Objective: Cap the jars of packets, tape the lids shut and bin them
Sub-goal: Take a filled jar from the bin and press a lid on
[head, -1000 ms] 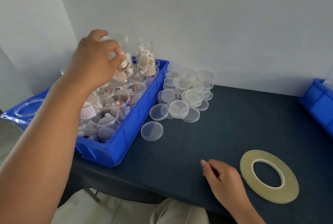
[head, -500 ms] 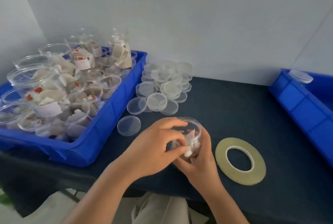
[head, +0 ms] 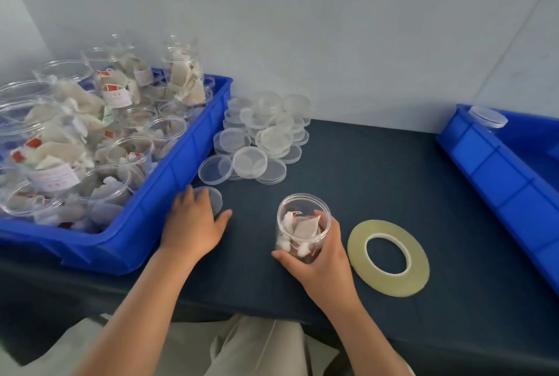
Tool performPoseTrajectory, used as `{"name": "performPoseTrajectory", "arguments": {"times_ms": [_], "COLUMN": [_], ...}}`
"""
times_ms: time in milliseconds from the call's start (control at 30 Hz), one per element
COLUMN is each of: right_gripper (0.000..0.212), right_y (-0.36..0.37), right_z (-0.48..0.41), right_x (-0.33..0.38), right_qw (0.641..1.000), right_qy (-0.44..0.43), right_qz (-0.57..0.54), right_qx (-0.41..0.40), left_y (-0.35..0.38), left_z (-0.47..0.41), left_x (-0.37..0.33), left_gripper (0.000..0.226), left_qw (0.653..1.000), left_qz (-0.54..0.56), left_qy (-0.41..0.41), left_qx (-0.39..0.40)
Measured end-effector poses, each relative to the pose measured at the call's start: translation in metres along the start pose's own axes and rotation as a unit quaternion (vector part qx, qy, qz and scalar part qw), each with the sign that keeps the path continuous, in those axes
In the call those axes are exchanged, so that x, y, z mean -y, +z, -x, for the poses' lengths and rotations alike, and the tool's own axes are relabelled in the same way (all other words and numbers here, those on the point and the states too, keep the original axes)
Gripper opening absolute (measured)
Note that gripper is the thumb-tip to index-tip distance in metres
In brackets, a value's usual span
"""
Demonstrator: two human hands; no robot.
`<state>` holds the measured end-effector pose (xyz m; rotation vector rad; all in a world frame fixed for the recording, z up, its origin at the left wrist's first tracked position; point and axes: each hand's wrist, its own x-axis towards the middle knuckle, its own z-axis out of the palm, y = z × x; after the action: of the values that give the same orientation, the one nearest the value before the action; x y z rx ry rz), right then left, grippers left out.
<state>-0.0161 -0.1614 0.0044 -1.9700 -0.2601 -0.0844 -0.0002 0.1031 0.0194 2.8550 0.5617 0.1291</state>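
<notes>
Covering the counter (head: 378,170) is a dark navy cloth that runs to the near edge. A plain pale wall (head: 332,28) stands behind it.

Head view, contents of the counter:
- Blue supply bin (head: 169,194), far left, crowded with uncapped clear jars (head: 130,158) of pale packets, some upright and some tilted.
- Heap of clear lids (head: 263,133), just beside the supply bin's right wall.
- Single lid (head: 216,197), lying apart from the heap at the near side and partly covered by the left hand.
- Open jar (head: 302,224) of packets, upright near the front edge, between the single lid and the tape.
- Tape roll (head: 388,257), a flat yellowish ring just right of the open jar.
- Blue receiving bin (head: 499,179), at the right edge. One capped jar (head: 487,115) shows at its far corner.

Hands:
- Left hand (head: 193,224) is palm down with its fingers laid out flat over the single lid and the thumb stretched along the cloth. It grips nothing.
- Right hand (head: 320,263) has its fingers and thumb curled round the lower body of the open jar, holding it on the counter.
- Both forearms are bare.

Markings:
- White labels and small red tags sit on packets in the supply bin, and a red fleck shows inside the open jar.
- The print is too blurred to read.
</notes>
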Motion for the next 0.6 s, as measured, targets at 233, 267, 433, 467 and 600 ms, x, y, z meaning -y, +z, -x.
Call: {"name": "performPoseTrajectory", "arguments": {"times_ms": [233,267,433,467,600], "right_gripper": [0.09,0.09,0.09,0.09,0.091], "right_y": [-0.001,-0.001,-0.001,-0.001,0.001], "right_z": [0.001,0.001,0.0,0.0,0.001], "right_x": [0.003,0.003,0.003,0.002,0.0], "right_qw": [1.0,1.0,1.0,1.0,1.0], "right_qy": [-0.002,-0.003,-0.011,-0.012,-0.014], "right_qz": [-0.002,0.0,0.002,0.003,0.006], "right_qx": [0.001,0.002,-0.003,-0.004,-0.005], "left_y": [0.011,0.01,0.003,0.003,0.004], "left_z": [0.006,0.006,0.008,0.007,0.006], "left_x": [0.006,0.006,-0.001,-0.002,0.001], "left_gripper": [0.047,0.042,0.039,0.037,0.035], "left_qw": [0.997,0.995,0.99,0.991,0.995], "left_qz": [0.037,0.041,0.12,0.118,0.033], "left_qy": [0.023,0.039,0.032,0.037,0.088], "left_qx": [-0.066,-0.082,-0.074,-0.05,0.014]}}
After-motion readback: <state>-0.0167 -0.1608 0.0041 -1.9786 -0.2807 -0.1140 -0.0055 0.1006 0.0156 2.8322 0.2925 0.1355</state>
